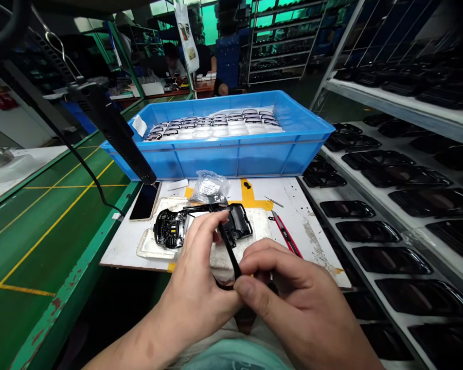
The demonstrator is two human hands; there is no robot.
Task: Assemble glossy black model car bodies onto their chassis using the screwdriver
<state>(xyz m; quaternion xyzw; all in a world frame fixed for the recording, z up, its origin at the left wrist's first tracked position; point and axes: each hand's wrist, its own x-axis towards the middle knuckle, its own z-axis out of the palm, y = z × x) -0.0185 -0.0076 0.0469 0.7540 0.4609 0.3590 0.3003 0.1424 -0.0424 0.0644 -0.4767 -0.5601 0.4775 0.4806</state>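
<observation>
Two hands are pinching a thin black strip (229, 252) to keep it steady, the left hand (195, 272) up high, the right hand (289, 293) down low. It is just above a black plastic housing (170, 228), which is lying on a white foam pad (250, 252) to stay safe.

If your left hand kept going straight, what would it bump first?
Probably the black casing; the left hand seems right at it, though depth is hard to judge here.

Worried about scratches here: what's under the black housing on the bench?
The black housing sits on white foam padding on a white board. The padding directly beneath it is hidden by the housing, and the left hand covers its near part.
</observation>
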